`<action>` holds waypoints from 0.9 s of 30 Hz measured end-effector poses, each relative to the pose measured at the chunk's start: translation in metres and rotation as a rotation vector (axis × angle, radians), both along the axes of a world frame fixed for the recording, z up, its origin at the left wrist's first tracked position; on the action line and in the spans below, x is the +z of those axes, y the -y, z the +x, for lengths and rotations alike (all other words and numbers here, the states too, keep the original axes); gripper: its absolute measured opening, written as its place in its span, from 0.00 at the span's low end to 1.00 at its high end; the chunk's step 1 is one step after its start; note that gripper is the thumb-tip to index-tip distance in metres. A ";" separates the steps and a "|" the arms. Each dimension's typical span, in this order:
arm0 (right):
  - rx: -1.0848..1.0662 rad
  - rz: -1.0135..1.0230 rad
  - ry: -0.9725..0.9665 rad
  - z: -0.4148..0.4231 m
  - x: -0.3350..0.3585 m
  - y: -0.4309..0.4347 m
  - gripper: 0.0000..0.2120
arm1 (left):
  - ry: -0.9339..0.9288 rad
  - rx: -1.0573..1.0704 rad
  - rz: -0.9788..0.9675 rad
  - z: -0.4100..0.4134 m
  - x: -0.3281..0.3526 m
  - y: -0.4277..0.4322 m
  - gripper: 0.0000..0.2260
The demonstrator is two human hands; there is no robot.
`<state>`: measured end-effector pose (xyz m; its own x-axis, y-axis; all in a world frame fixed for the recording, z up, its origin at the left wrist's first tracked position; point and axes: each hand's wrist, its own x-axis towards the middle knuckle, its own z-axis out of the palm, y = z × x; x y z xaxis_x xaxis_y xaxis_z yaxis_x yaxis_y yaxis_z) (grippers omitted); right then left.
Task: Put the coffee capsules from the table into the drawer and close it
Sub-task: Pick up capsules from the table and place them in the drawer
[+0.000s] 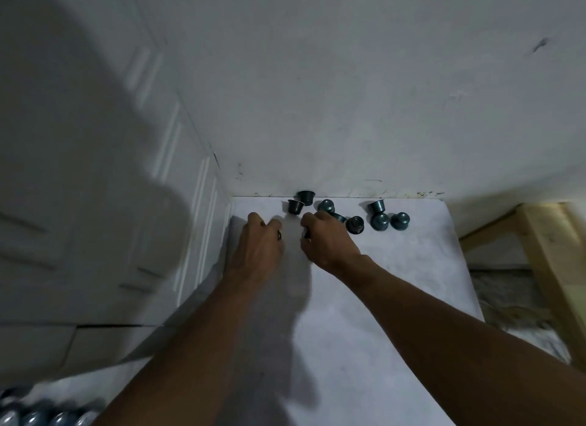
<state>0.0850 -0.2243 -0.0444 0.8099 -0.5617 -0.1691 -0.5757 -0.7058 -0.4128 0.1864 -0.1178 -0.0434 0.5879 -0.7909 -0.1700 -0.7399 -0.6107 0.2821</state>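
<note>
Left hand (263,240) curls round a dark capsule (279,235) and right hand (326,241) round a second capsule (306,234) (only a sliver of each shows), side by side at the centre of the head view. More coffee capsules (380,221) cluster just beyond on the counter (396,298), against the wall (348,108). Best to lift straight up without nudging the tipped ones, then carry both to what seems the drawer (16,394), blurred at lower left.

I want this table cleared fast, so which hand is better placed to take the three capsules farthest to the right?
Right, probably. The right hand is the nearer to those three capsules; the left hand sits farther left, and would have to cross over the right.
</note>
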 end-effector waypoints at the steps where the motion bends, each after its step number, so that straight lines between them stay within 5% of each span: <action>1: -0.006 -0.007 0.006 -0.006 0.006 -0.002 0.13 | -0.010 0.018 -0.011 -0.005 0.007 -0.003 0.13; 19: 0.011 -0.238 0.297 -0.155 0.110 -0.098 0.07 | 0.146 0.193 -0.306 -0.161 0.126 -0.121 0.14; 27: 0.112 -0.145 0.340 -0.177 0.138 -0.187 0.16 | 0.200 0.295 -0.292 -0.192 0.149 -0.209 0.13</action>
